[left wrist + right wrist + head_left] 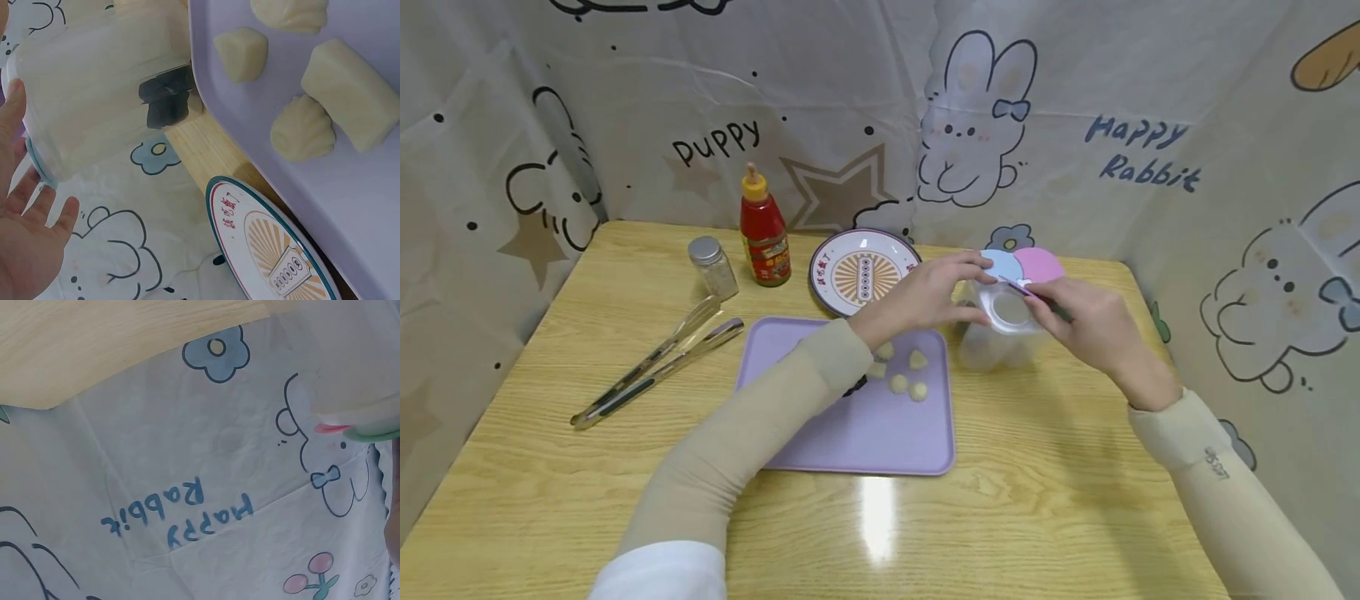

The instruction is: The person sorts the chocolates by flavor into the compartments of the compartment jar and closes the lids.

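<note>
A clear jar (988, 346) with several compartments and round coloured lids stands at the table's back right. Its blue lid (1002, 264) and pink lid (1037, 264) lie flat at the back. My right hand (1086, 321) pinches a purple lid (1017, 286), tilted up beside a round opening at the front. My left hand (936, 292) is at the jar's left side, fingers spread and touching its top edge. In the left wrist view, something black (165, 100) shows through the lower wall of the jar. The right wrist view catches only a bit of the right hand and a green lid (375, 434).
A purple tray (880, 446) holds several pale moulded pieces (917, 359) and something black, partly hidden by the left arm. Behind it is a patterned plate (838, 287). Metal tongs (655, 371), a shaker jar (713, 268) and a red sauce bottle (765, 237) are at left.
</note>
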Tool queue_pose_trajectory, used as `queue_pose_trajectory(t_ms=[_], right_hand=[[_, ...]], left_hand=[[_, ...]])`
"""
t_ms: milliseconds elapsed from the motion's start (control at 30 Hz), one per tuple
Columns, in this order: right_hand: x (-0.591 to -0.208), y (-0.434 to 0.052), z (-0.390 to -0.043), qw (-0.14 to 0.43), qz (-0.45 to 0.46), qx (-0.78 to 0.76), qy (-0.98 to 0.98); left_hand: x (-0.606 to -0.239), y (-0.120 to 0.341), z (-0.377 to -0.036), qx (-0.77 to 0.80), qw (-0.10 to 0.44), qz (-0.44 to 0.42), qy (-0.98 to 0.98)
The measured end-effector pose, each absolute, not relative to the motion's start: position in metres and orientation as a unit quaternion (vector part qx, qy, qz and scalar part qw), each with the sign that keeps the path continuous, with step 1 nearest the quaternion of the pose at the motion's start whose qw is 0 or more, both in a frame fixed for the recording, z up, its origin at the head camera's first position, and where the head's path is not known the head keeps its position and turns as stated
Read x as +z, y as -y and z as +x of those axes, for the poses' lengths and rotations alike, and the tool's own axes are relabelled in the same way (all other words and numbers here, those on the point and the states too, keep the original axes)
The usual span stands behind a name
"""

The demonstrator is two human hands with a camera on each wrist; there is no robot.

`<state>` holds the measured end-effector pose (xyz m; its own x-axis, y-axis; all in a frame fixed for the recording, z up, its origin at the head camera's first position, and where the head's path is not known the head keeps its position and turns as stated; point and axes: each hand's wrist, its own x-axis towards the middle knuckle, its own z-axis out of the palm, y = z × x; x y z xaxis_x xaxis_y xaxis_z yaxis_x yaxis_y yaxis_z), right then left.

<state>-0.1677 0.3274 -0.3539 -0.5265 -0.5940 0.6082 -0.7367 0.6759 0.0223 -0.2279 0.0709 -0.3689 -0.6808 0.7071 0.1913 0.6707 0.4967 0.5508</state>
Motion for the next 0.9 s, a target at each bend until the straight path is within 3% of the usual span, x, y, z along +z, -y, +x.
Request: queue_pose_trajectory(t_ms=[300, 667, 900], right_hand=[[-0.347, -0.337, -0.17, 0.312, 0.335, 0.242, 0.856], [-0.352, -0.339, -0.172, 0.27, 0.29, 0.28, 0.874], [-0.353, -0.337, -0.17, 0.273, 0.282, 0.293, 0.872]], left_hand=[[-0.37, -0.07, -0.23, 0.303, 0.034, 0.401, -0.864], [-0.365, -0.069, -0.229, 0.298, 0.041, 0.403, -0.864], [-0.352, -0.014, -0.21, 0.333, 0.017, 0.362, -0.87]])
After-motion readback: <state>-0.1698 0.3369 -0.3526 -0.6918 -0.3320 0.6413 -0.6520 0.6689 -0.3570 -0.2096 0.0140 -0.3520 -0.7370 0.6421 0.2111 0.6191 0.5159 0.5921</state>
